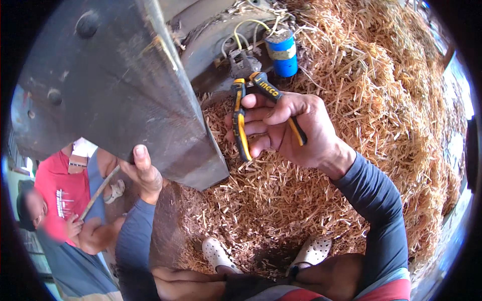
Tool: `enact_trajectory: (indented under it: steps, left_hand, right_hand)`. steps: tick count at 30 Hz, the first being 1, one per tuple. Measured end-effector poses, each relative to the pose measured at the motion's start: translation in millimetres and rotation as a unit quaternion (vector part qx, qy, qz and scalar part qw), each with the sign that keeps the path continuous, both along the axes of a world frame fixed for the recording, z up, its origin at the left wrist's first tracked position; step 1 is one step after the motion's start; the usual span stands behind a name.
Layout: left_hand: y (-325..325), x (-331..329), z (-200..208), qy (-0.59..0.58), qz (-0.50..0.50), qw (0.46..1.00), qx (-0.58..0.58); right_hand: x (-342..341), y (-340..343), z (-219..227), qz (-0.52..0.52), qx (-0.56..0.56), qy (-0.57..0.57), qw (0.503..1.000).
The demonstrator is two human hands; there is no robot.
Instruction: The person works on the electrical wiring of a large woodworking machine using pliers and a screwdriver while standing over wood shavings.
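At the lower edge, two white clogs (216,253) are seen on the chopped straw (361,100), under the person's own knees. From there the right forearm, in a dark blue sleeve, is raised up and bent toward the middle of the picture. The right hand (288,130) is turned with the palm partly to the camera, and its fingers are closed around the black and yellow handles of a pair of pliers (251,108). The handles are held a little apart from each other, and the nose of the pliers is pointed up toward a small grey metal part (243,62) with thin wires. Whether the nose touches this part cannot be told.

The left arm, also in a dark blue sleeve, is stretched up on the left side. The left hand (143,173) is pressed against the lower edge of a big dark metal plate (110,85), with the thumb laid flat on its face and the other fingers hidden behind the edge.

Farther away, a blue cylinder (282,52) with a pale band around its middle is standing just beside the wires, at the border of the straw pile.

At the lower left, another person in a red shirt (63,190) is seen holding a thin stick (100,190).
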State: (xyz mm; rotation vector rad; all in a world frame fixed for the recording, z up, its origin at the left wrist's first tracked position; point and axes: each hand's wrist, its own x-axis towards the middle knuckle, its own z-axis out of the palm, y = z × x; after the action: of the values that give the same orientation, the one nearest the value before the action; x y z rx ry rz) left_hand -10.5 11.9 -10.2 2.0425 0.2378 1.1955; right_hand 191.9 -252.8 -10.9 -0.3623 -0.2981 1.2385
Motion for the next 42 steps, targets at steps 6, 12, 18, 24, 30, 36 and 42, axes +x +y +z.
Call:
enact_trajectory:
  steps: [6, 12, 18, 24, 30, 36, 42]
  left_hand:
    - [-19, 20, 5, -0.02, 0.059, 0.998, 0.014]
    - [-12, 7, 5, -0.003, 0.055, 0.998, 0.007]
    - [-14, 6, 10, 0.046, 0.024, 0.999, -0.001]
    - [-18, 12, 10, -0.022, 0.04, 0.998, 0.038]
    - [-20, 14, 13, -0.029, 0.045, 0.997, 0.049]
    - [-18, 11, 13, -0.01, 0.027, 0.999, 0.039]
    - [-12, 5, 9, 0.031, 0.043, 0.997, 0.055]
  right_hand:
    - [3, -3, -6, -0.028, -0.021, -0.014, 0.999]
    - [-3, -1, -7, -0.041, -0.02, -0.035, 0.998]
    - [-1, -1, -14, -0.028, 0.002, -0.074, 0.997]
    - [-6, 0, -7, -0.053, -0.018, -0.056, 0.997]
    - [-2, 1, -10, -0.038, -0.006, -0.059, 0.998]
    - [-2, 2, -12, -0.028, 0.01, -0.052, 0.998]
    - [-6, 1, -7, -0.033, -0.017, -0.033, 0.999]
